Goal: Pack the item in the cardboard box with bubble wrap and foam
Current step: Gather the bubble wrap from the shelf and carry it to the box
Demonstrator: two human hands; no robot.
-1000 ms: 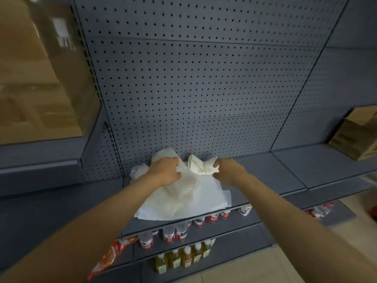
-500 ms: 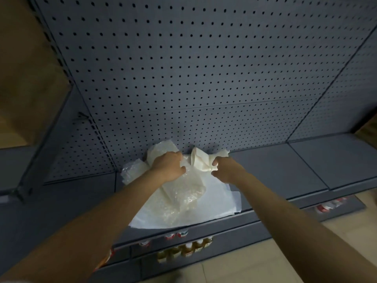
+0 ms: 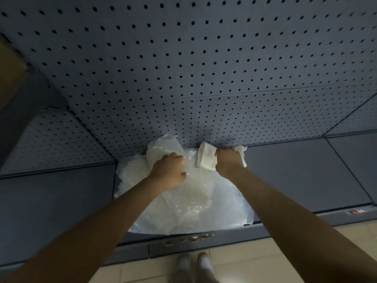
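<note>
A crumpled pile of clear bubble wrap (image 3: 183,203) lies on a thin white foam sheet (image 3: 232,209) on the grey shelf (image 3: 295,176). My left hand (image 3: 168,170) is closed on the bubble wrap near its back. My right hand (image 3: 229,161) grips a folded cream-white foam piece (image 3: 205,159), which sticks out on both sides of the fist, close to the pegboard. The wrapped item itself is hidden. A brown cardboard box (image 3: 10,74) shows only as a corner at the far left.
A grey pegboard wall (image 3: 183,68) rises right behind the shelf. Bottle tops (image 3: 189,238) peek out from a lower shelf under the front edge. Beige floor tiles and my two shoes (image 3: 193,264) are below.
The view has tilted down and closer to the shelf; lower bottles have dropped mostly out of sight. My right hand has shifted right along the back, still clutching the foam piece.
</note>
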